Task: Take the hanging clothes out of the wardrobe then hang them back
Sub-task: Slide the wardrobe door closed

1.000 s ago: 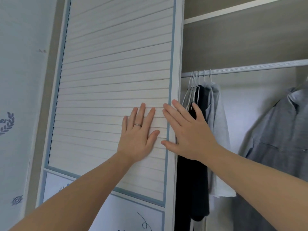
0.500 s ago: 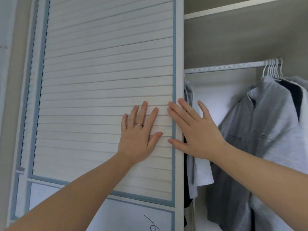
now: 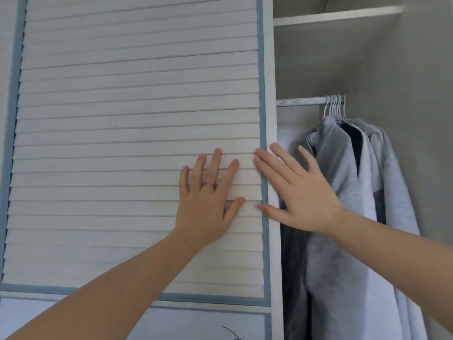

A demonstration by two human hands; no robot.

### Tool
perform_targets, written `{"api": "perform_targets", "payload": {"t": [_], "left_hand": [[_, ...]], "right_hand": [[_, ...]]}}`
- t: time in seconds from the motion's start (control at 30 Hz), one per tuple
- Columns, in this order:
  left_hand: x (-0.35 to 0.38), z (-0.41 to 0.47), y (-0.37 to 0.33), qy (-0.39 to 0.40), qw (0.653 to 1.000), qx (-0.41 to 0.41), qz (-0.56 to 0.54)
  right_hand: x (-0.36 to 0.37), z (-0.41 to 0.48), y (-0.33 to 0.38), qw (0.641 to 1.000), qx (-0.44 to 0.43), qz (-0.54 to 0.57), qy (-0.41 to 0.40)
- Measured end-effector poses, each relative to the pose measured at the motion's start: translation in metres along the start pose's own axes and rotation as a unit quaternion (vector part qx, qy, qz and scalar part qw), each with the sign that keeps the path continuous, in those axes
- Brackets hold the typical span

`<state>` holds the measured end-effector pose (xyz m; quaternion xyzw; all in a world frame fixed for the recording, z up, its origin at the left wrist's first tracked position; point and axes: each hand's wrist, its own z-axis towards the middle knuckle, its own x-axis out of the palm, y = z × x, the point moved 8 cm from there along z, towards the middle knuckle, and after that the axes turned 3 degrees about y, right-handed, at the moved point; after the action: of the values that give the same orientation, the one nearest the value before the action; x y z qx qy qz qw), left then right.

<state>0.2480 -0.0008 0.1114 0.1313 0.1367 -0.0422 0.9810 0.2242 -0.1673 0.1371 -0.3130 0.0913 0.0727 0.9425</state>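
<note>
Hanging clothes [image 3: 335, 153]: grey and pale garments with one dark one between, bunched at the right end of the rod [image 3: 299, 101], right-centre of the frame. All were on their white hangers [image 3: 334, 105], inside the wardrobe [image 3: 392, 69]. None out yet, none in hand.

Change over the last second: the louvred sliding door [image 3: 122, 143] had travelled right relative to the clothes. The black and pale pieces that had shown at the left end of the rod were now behind the door's edge. Only a dark strip of cloth [image 3: 293, 266] showed beside it, lower centre. Bare rod between door edge and the right bunch was much shorter than before.

My read: the opening on this side was narrowing, so this was door handling, not garment handling. The removal step looked not started.

Left hand [image 3: 208, 204], centre: flat on the slats, fingers [image 3: 215, 160] straight and slightly spread, ring [image 3: 209, 185] on one. Gripping nothing.

Right hand [image 3: 301, 192], just beside it: also flat, fingers [image 3: 267, 163] extended across the door's right stile, tips and thumb on the slat panel, little finger out over the opening. Pressing, not holding.

Outward: shelf [image 3: 335, 14] upper right; a second louvred panel [image 3: 7, 45] at far left.
</note>
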Motion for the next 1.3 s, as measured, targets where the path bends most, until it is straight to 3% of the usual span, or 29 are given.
{"api": "perform_targets", "payload": {"t": [0.6,0.8,1.3], "left_hand": [[-0.007,0.035,-0.147,-0.063,0.992,0.094,-0.056],[-0.006,0.047,-0.19,-0.042,0.991,0.098,-0.075],[-0.002,0.069,-0.266,-0.026,0.991,0.093,-0.093]], "right_hand": [[-0.033,-0.097,-0.115,0.989,0.043,-0.107,0.095],[-0.041,-0.124,-0.148,0.974,0.068,-0.149,0.154],[-0.059,-0.172,-0.201,0.958,0.097,-0.208,0.173]]}}
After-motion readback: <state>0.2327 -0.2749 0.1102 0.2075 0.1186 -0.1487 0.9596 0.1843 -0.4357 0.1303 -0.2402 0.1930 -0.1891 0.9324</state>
